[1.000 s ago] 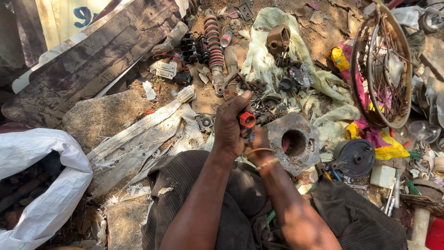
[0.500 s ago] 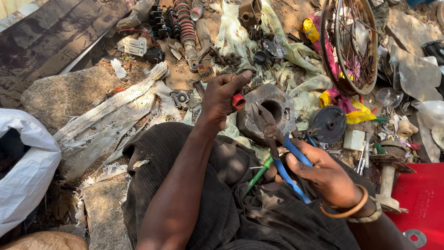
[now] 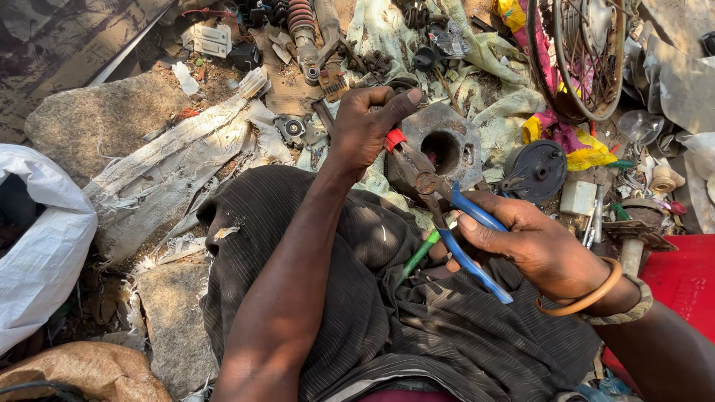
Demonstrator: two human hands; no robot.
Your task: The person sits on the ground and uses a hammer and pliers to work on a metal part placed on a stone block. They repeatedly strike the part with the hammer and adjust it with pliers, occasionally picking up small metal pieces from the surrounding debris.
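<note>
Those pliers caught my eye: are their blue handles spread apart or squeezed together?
Spread apart. The right hand holds the pliers with a visible gap between the blue handles; the nose meets the red part in the left hand.

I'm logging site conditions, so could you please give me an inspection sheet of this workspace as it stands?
Surface: bare dirt ground with flat stones, no bench; work is done over the person's lap.
Job's things: blue-handled pliers, jaws at a small red part.
Clutter: grey metal housing with a round bore, red coil spring, spoked wheel, black round cover, rags, torn sacking, small scrap parts.
Grippers: left hand pinches the red part; right hand grips the pliers' handles.
Cables: one thin dark cable at the bottom left corner; a green-handled tool lies on the lap.
Surroundings: white sack at left, red flat object at right.
</note>
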